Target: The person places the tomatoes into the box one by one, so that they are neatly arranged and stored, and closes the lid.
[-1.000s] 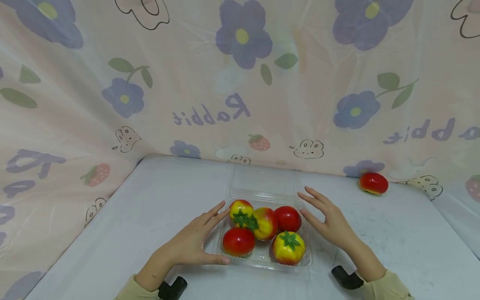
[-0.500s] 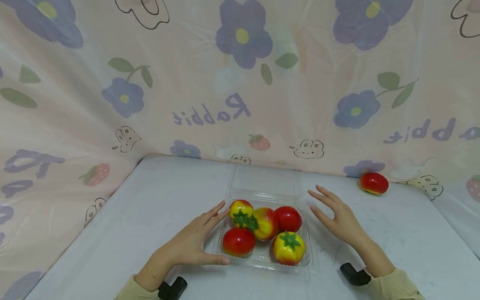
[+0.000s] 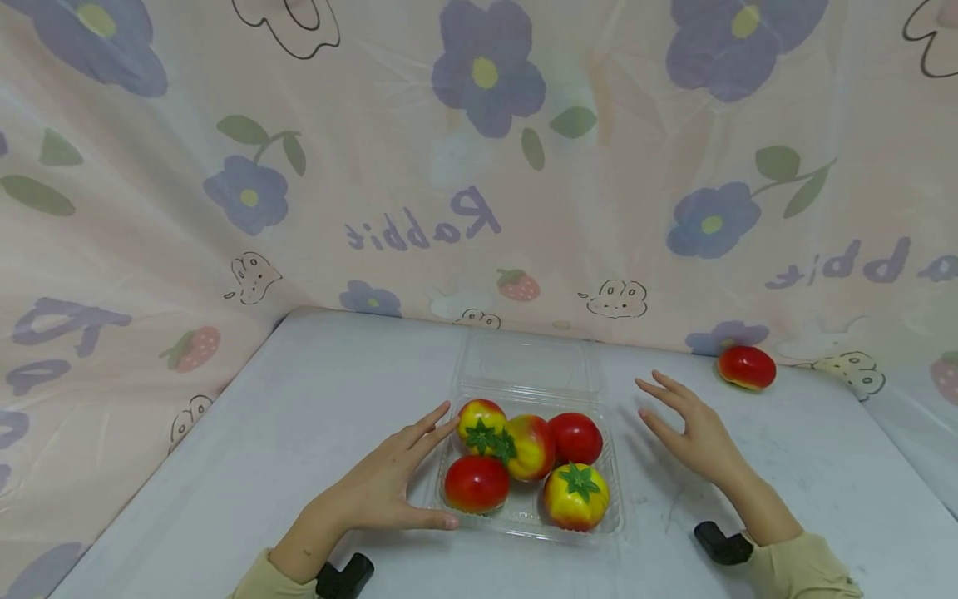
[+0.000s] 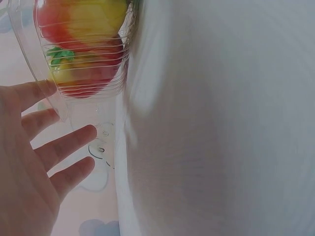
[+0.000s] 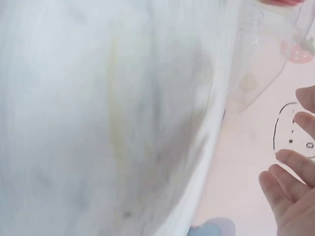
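the container (image 3: 525, 506), a clear plastic tray, rests on the tabletop (image 3: 359, 358) between the two hands. its clear lid (image 3: 527, 363) is folded out to the far side.

left hand (image 3: 385, 487): positioned at the left side of the container, released, fingers extended and spread. the fingertips reach the far part of the left rim; the thumb points right, at the near left corner. firm contact with the rim cannot be confirmed.

right hand (image 3: 692, 437): raised to the right of the container and apart from it, released, fingers extended and slightly bent, directed to the far left.

container contents, five glossy fruits:
- far left: yellow-and-red fruit (image 3: 479, 418) with a green leafy cap.
- middle: red-and-yellow fruit (image 3: 533, 449), cap facing left.
- far right: red fruit (image 3: 575, 438).
- near left: red fruit with a yellowish lower edge (image 3: 476, 482).
- near right: yellow fruit (image 3: 572, 503), green cap uppermost.

a separate fruit (image 3: 746, 368), red with a yellow underside, lies on the far right of the tabletop, beyond and to the right of the right hand. a floral cloth (image 3: 389, 108) hangs behind the tabletop.
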Action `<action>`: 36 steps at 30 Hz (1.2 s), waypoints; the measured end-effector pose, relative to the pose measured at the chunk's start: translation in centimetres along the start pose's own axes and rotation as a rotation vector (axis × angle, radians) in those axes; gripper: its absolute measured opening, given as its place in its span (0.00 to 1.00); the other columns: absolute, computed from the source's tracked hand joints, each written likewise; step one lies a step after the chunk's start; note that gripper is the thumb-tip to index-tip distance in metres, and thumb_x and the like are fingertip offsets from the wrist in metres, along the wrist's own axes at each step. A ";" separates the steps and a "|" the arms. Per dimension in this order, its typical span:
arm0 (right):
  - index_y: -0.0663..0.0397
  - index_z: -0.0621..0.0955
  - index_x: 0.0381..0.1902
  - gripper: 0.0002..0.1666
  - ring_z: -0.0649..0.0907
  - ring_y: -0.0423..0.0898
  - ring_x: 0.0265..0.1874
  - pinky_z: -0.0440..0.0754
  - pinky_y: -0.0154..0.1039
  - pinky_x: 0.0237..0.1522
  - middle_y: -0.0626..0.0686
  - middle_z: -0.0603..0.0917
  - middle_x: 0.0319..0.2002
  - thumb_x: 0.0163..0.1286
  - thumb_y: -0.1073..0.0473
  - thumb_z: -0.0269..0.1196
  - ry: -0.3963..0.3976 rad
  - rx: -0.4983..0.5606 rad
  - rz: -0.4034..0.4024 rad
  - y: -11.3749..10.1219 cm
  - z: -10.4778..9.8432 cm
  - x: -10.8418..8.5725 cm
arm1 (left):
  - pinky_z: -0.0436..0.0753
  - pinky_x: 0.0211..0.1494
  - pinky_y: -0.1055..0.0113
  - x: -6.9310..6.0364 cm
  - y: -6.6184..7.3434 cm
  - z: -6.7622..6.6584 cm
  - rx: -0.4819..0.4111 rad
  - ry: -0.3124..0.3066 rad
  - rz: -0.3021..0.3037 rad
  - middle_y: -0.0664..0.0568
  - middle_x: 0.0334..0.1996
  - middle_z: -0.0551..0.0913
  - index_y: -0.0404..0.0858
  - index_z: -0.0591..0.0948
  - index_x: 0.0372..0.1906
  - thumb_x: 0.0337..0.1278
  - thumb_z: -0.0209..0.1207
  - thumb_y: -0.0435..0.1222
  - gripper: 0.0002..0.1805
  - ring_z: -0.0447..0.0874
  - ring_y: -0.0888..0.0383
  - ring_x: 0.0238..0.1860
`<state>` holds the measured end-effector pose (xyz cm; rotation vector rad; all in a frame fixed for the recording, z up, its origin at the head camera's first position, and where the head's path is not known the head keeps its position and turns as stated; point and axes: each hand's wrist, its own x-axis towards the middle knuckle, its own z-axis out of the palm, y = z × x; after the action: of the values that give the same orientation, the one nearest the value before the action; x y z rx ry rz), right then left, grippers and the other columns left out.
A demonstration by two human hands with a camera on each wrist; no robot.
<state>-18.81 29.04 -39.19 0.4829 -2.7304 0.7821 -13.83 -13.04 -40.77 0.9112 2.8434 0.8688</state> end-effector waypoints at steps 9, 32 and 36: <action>0.57 0.74 0.63 0.28 0.67 0.72 0.61 0.66 0.74 0.53 0.70 0.68 0.65 0.66 0.57 0.63 0.010 -0.014 0.017 1.7 -0.9 0.1 | 0.69 0.64 0.38 0.0 -0.1 0.0 -0.005 -0.005 -0.006 0.60 0.77 0.46 0.57 0.54 0.75 0.37 0.62 0.70 0.57 0.60 0.47 0.71; 0.64 0.72 0.63 0.29 0.64 0.77 0.60 0.63 0.79 0.49 0.76 0.64 0.64 0.68 0.56 0.61 -0.014 -0.070 0.075 5.5 -2.9 0.7 | 0.69 0.65 0.40 0.0 -0.2 0.0 0.007 0.004 0.010 0.60 0.77 0.45 0.57 0.54 0.75 0.37 0.61 0.71 0.57 0.60 0.49 0.71; 0.67 0.72 0.62 0.29 0.65 0.78 0.59 0.63 0.79 0.48 0.78 0.64 0.63 0.67 0.57 0.61 0.001 -0.080 0.079 6.2 -3.3 0.8 | 0.69 0.65 0.40 0.1 -0.2 0.0 0.011 0.004 0.017 0.59 0.77 0.45 0.57 0.54 0.75 0.37 0.61 0.71 0.57 0.60 0.48 0.72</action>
<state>-21.43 35.58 -39.07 0.3593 -2.7823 0.6880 -14.00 -13.12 -40.89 0.9376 2.8511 0.8581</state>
